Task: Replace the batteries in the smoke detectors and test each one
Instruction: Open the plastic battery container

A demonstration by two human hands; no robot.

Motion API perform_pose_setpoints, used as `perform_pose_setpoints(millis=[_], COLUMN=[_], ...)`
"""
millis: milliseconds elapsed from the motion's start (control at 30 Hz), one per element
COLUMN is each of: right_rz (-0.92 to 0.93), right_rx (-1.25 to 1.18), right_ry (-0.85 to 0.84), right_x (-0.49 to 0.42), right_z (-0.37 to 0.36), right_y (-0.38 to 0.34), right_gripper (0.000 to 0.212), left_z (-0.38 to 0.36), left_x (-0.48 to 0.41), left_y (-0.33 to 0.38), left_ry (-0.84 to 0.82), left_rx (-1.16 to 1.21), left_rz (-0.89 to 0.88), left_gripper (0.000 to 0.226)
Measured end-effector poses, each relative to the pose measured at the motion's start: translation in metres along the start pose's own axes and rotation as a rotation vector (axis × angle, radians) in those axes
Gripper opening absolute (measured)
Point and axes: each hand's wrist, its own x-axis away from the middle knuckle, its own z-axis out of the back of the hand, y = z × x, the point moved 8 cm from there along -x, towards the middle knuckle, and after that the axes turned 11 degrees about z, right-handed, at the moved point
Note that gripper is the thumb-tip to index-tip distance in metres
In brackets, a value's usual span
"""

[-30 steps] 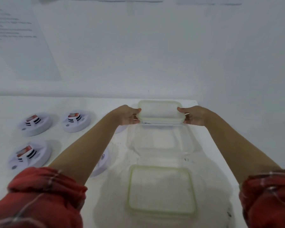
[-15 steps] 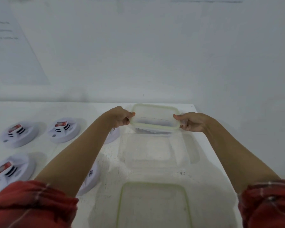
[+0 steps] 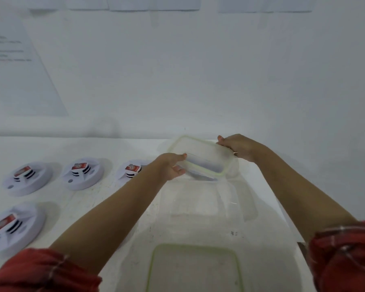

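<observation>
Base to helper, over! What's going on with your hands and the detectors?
Left hand and right hand grip tilted lid. Detectors lie untouched at left. Left forearm hides part of one.

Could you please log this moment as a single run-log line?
Left hand: holds translucent green-rimmed plastic lid | Right hand: holds its far end | Lid: tilted | White round smoke detectors: untouched

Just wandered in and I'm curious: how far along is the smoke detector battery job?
Four smoke detectors lie back-up with batteries showing; old or new, I can't tell. In hand: left grip and right grip hold a green-rimmed lid tilted. Left: testing, by the look.
</observation>
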Motion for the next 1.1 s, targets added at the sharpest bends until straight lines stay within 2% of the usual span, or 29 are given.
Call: perform_pose_setpoints(millis=[67, 267, 367, 600, 700, 833, 900, 967, 1000, 1100], right_rz=[-0.044, -0.292, -0.363, -0.365, -0.362, -0.368, -0.330, -0.191, -0.093, 0.137], right_rx=[0.030, -0.253, -0.311, -0.337, -0.361, -0.301, -0.228, -0.131, -0.103, -0.076], right_ry=[-0.021, -0.237, -0.296, -0.290, -0.296, -0.267, -0.230, -0.142, -0.084, 0.098], right_x=[-0.006, -0.017, -0.020, -0.029, -0.029, -0.033, -0.034, -0.038, -0.040, -0.036], right_z=[-0.003, -0.019, -0.023, -0.019, -0.021, -0.018, -0.015, -0.010, -0.009, -0.005], right_y=[0.002, 0.022, 0.029, 0.035, 0.034, 0.024, 0.015, 0.006, 0.001, -0.014], right_gripper=[0.039, 0.032, 0.033, 0.027, 0.026, 0.020, 0.017, 0.015, 0.016, 0.021], left_z=[0.001, 0.000, 0.000, -0.002, -0.004, -0.006, 0.001, 0.011, 0.012, 0.018], left_x=[-0.004, -0.022, -0.025, -0.019, -0.014, -0.006, -0.005, -0.007, -0.007, -0.004], left_y=[0.004, 0.006, 0.006, 0.007, 0.010, 0.011, 0.018, 0.032, 0.036, 0.038], left_ry=[0.021, 0.029, 0.004, 0.003, 0.029, 0.039, 0.119, 0.183, 0.153, 0.067], left_rx=[0.030, -0.061, -0.088, -0.139, -0.158, -0.240, -0.321, -0.386, -0.388, -0.431], left_rz=[-0.010, 0.036, 0.044, 0.049, 0.023, 0.034, -0.015, -0.126, -0.157, -0.124], left_gripper=[0.010, 0.016, 0.014, 0.015, 0.034, 0.027, 0.051, 0.088, 0.098, 0.102])
